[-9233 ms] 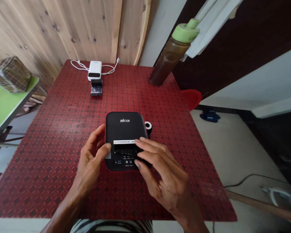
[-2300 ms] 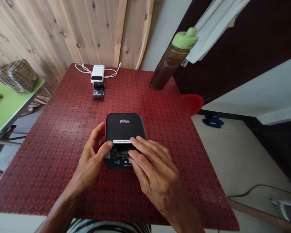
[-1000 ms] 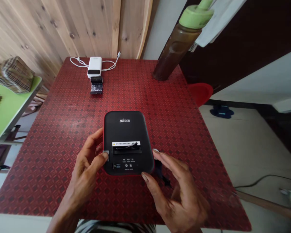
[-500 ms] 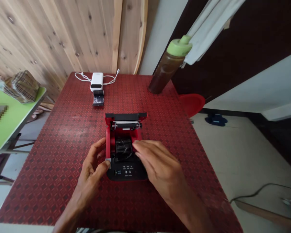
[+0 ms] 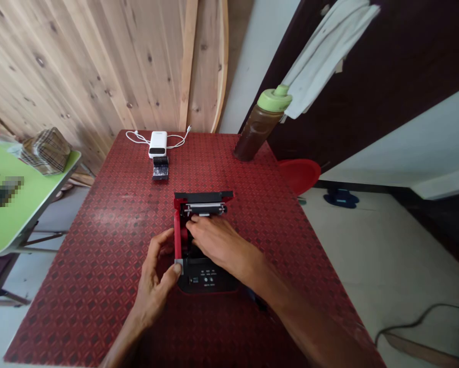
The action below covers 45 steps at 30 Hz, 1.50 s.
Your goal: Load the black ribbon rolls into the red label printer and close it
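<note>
A small black and red label printer (image 5: 208,278) sits in the middle of the red patterned table (image 5: 110,255) with its lid (image 5: 203,195) swung up at the back. My left hand (image 5: 158,273) holds the printer's left side, thumb on the grey latch at its front left corner. My right hand (image 5: 214,241) reaches into the open paper bay, fingers bent down inside it. What those fingers touch or hold is hidden.
A white power bank (image 5: 158,143) with a white cable and a small black device (image 5: 161,168) lie at the table's far end. A brown bottle (image 5: 262,124) with a green cap stands far right. A green side table (image 5: 10,209) with a plaid cap (image 5: 45,150) is at left.
The printer's lid, closed a second ago, now stands open. My right hand moved from the printer's right side into the bay, going deeper since half a second ago. My left hand stays put.
</note>
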Each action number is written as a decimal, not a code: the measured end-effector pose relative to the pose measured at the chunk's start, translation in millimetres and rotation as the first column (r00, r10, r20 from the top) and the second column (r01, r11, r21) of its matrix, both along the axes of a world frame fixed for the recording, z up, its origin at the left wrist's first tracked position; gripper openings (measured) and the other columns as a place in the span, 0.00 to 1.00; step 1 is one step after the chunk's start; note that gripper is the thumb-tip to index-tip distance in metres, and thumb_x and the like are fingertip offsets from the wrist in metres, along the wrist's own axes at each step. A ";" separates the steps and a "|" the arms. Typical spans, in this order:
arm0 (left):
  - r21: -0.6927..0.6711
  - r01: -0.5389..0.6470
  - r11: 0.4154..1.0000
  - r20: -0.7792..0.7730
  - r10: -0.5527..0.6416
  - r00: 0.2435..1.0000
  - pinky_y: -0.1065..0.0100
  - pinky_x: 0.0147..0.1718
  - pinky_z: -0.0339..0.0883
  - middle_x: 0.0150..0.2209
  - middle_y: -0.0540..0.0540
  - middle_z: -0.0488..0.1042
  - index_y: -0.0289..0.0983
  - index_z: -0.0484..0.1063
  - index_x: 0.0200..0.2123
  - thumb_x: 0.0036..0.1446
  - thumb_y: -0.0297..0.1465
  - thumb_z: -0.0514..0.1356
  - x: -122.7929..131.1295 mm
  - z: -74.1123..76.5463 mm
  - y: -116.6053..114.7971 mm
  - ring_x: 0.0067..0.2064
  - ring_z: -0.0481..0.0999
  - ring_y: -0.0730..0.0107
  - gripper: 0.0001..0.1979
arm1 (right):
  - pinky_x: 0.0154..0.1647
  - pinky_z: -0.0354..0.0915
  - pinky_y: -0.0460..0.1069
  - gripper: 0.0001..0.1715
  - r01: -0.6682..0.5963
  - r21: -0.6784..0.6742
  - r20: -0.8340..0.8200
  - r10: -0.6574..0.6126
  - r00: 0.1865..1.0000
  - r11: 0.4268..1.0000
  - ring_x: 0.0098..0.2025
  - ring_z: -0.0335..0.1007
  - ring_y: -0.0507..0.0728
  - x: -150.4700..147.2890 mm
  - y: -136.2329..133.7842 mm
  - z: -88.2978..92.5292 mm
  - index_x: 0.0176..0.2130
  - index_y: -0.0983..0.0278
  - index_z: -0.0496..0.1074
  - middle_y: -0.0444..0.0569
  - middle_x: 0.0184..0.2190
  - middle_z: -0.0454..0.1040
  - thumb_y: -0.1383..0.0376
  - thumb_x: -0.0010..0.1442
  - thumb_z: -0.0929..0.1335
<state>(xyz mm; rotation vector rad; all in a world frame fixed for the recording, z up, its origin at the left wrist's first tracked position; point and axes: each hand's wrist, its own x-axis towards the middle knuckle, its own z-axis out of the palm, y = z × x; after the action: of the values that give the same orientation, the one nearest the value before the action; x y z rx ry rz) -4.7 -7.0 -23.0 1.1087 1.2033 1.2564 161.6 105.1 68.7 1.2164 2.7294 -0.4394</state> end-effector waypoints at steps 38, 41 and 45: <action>0.010 -0.078 0.997 -0.072 0.078 0.994 0.52 0.58 0.76 0.68 0.42 0.76 0.46 0.71 0.71 0.66 0.48 0.66 1.9 0.9 4.4 0.65 0.77 0.44 0.33 | 0.52 0.73 0.56 0.18 0.474 -0.240 -0.690 -0.493 0.531 0.847 0.46 0.80 0.59 100.9 26.3 -109.3 0.53 0.59 0.79 0.50 0.47 0.85 0.68 0.63 0.75; -0.001 -0.070 0.998 -0.062 0.070 0.996 0.52 0.59 0.76 0.68 0.43 0.76 0.47 0.71 0.71 0.68 0.46 0.65 1.3 1.3 4.6 0.65 0.78 0.45 0.31 | 0.51 0.74 0.56 0.26 0.478 -0.248 -0.665 -0.506 0.549 0.843 0.46 0.80 0.58 114.9 14.4 -100.1 0.60 0.61 0.76 0.52 0.50 0.84 0.70 0.63 0.74; 0.000 -0.054 0.999 -0.056 0.054 0.997 0.52 0.60 0.75 0.69 0.43 0.74 0.47 0.70 0.72 0.68 0.46 0.65 0.2 -0.2 3.9 0.66 0.77 0.45 0.31 | 0.46 0.74 0.55 0.17 0.464 -0.262 -0.621 -0.516 0.590 0.846 0.42 0.80 0.57 143.9 -23.7 -86.8 0.52 0.61 0.81 0.51 0.45 0.84 0.72 0.65 0.71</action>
<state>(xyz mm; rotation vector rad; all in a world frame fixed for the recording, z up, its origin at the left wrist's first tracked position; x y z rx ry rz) -4.5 -3.1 -23.2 1.1237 1.2838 1.2724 305.5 81.4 -18.1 2.1620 2.7802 -1.2659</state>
